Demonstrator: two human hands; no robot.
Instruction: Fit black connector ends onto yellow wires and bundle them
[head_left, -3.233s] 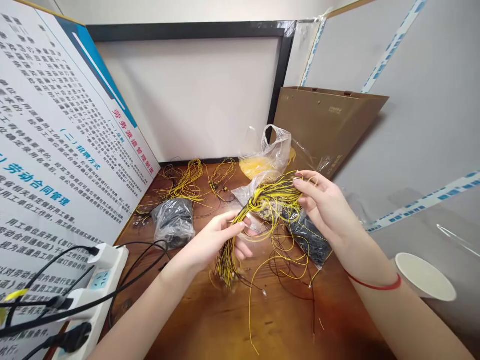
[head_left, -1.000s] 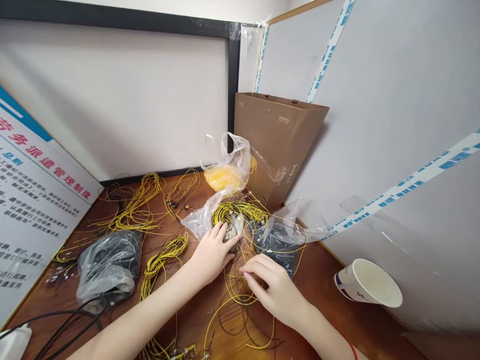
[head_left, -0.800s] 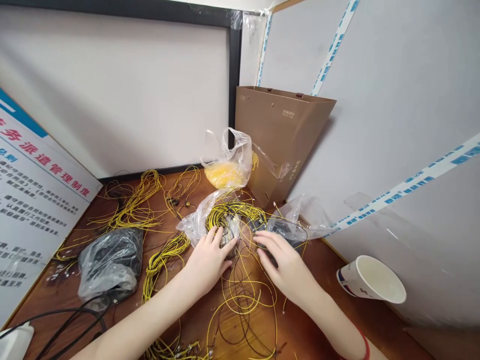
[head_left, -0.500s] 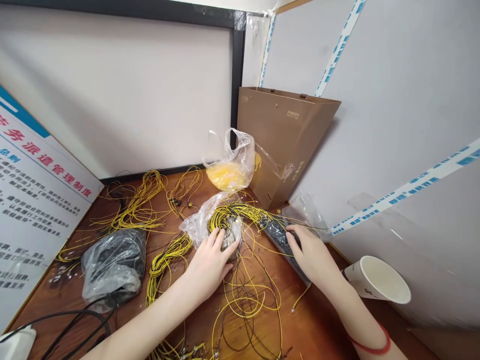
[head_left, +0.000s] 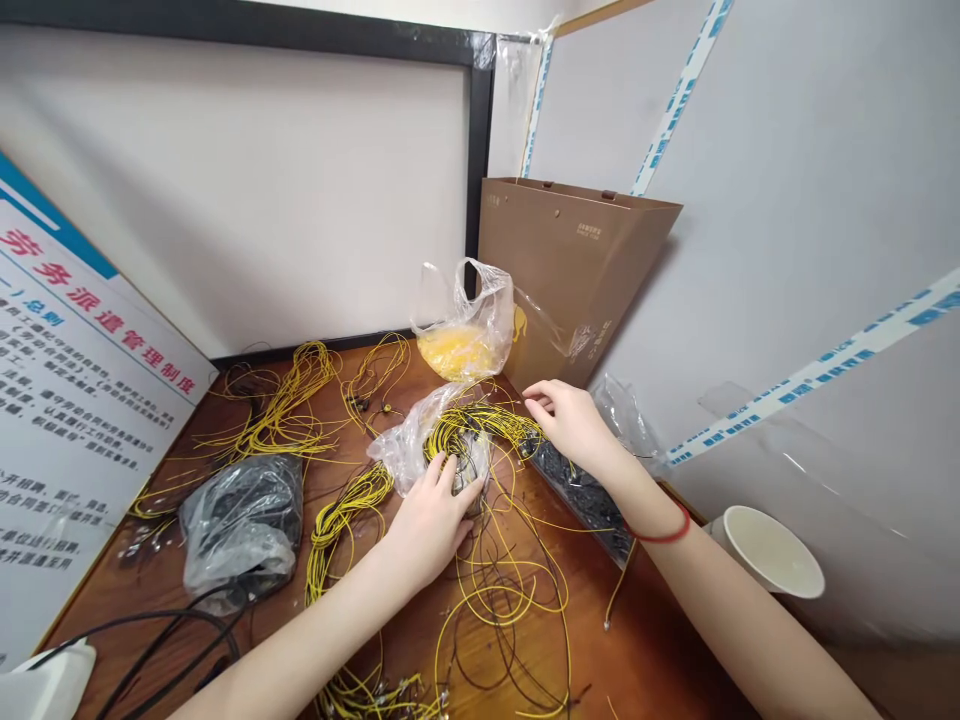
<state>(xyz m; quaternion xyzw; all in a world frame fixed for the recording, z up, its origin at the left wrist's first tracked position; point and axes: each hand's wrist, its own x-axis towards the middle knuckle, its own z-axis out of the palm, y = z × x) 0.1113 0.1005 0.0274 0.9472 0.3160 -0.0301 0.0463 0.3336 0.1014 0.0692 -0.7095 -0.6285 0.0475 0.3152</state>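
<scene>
My left hand (head_left: 431, 520) lies with its fingers spread on the near side of a curved bundle of yellow and black wires (head_left: 457, 425). Under that bundle is a crumpled clear plastic bag (head_left: 401, 445). Beyond the bundle's right end is my right hand (head_left: 574, 425), its thumb and fingers bent close together near the wire tips. Whatever is between those fingertips is too small to make out. Below the right hand lies a clear bag of small black parts (head_left: 581, 490). Loose yellow and black wires (head_left: 510, 600) curl over the table in front of my left hand.
More yellow wire bundles (head_left: 349, 515) lie to the left, beside a bag of black items (head_left: 244, 525). A bag of yellow pieces (head_left: 461, 350) and a brown paper bag (head_left: 570, 270) stand at the back. A paper cup (head_left: 772, 550) is at the right, by the wall panel.
My right hand has moved up and left, from the bag of black parts to the wire tips. My left hand stays on the bundle. The view has shifted slightly.
</scene>
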